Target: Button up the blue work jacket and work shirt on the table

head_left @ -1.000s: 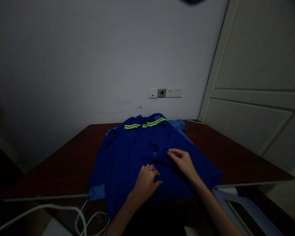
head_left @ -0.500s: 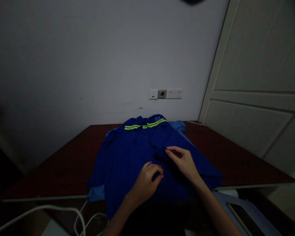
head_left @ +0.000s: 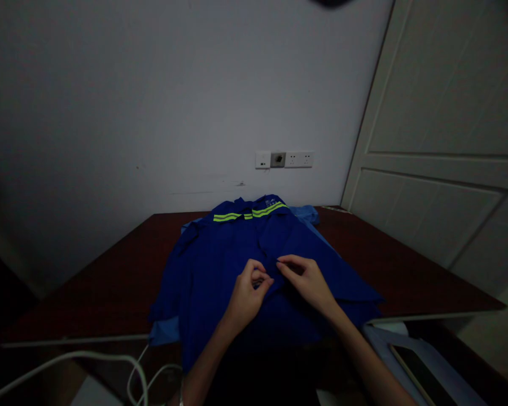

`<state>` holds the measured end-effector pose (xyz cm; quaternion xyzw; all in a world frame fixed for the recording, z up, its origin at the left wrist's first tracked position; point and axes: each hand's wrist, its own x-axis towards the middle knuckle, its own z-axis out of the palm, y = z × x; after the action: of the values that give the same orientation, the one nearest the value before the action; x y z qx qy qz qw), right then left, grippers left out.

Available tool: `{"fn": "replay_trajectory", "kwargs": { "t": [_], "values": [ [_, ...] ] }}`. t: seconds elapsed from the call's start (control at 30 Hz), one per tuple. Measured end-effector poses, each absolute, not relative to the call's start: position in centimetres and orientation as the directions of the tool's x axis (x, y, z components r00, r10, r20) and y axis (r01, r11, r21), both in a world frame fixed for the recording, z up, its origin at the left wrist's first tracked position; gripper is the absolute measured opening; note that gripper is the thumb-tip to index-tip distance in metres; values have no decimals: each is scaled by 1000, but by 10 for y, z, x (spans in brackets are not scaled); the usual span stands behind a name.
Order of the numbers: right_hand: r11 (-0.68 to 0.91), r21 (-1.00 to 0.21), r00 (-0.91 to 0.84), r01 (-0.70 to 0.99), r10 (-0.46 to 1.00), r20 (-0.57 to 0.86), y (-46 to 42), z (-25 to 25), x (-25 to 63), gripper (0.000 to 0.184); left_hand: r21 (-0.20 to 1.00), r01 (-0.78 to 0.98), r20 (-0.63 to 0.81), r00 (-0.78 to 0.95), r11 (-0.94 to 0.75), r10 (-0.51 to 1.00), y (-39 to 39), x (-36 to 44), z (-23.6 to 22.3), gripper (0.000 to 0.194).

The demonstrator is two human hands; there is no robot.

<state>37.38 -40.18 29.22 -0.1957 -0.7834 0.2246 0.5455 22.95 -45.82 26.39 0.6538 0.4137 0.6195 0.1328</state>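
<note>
A dark blue work jacket (head_left: 220, 254) with yellow-green reflective stripes lies spread on the table, its collar toward the wall. At its front opening, my right hand (head_left: 307, 279) pinches a bit of the jacket's cloth between thumb and index finger. Just left of it, my left hand (head_left: 248, 293) is closed, thumb against curled fingers at the jacket's front edge. The two sets of fingertips are close but apart. Beneath the jacket is a lighter blue garment (head_left: 166, 331), showing at the lower left and upper right. Dim light hides small details at the fingertips.
The dark red table (head_left: 122, 265) meets a wall with sockets (head_left: 298, 159) behind it. A pale panelled door (head_left: 432, 192) stands at the right. A white cable (head_left: 84, 355) loops at lower left. A phone-like dark slab (head_left: 421, 372) rests at lower right, below the tabletop.
My left hand has moved up and closed its fingers more tightly. My right hand has shifted slightly left and down, bringing the hands closer. The raised cloth by the right fingers has flattened.
</note>
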Motion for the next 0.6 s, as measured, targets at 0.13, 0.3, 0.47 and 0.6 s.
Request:
{"fn": "replay_trajectory", "kwargs": {
  "t": [0.13, 0.3, 0.47, 0.6],
  "values": [
    [825, -564, -378, 42, 535, 755, -401, 291, 372, 24, 671, 396, 714, -115, -627, 691, -458, 227, 265, 14],
    [834, -550, -393, 45, 521, 758, -400, 291, 372, 23, 649, 431, 729, -118, -626, 674, -457, 224, 266, 13],
    [844, -532, -412, 66, 509, 756, -401, 293, 372, 24, 627, 465, 736, -91, -625, 670, -457, 223, 266, 14],
    [855, -511, -434, 84, 493, 754, -401, 296, 372, 23, 612, 477, 749, -94, -630, 656, -457, 224, 267, 12]
  ]
}}
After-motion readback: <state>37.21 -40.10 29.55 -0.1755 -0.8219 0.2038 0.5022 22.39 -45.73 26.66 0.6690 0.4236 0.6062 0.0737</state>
